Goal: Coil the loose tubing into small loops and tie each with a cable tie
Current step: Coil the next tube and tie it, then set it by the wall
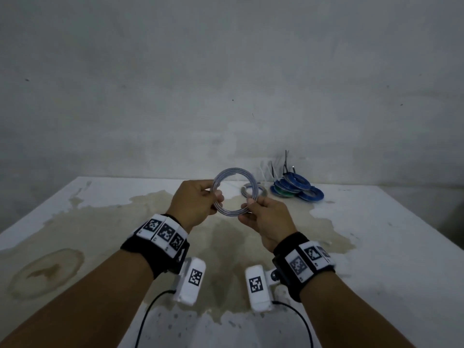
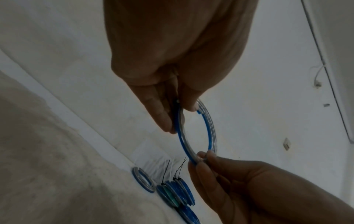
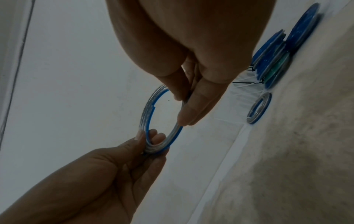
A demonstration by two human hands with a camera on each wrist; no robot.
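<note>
Tubing coil (image 1: pixel 232 192) was up in air between both hands, ring standing up, facing person. Left hand (image 1: pixel 194 204) pinched coil's left side; right hand (image 1: pixel 267 219) pinched its lower right. White cable ties (image 1: pixel 266 169) lay behind coil, nearer right hand, beside tied coils (image 1: pixel 296 188) on table (image 1: pixel 376 222).

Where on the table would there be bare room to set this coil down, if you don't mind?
The table is bare left of the single coil along the far edge, and across the stained middle below the held coil. The far right is crowded: the pile of tied coils with loose cable ties behind.
</note>
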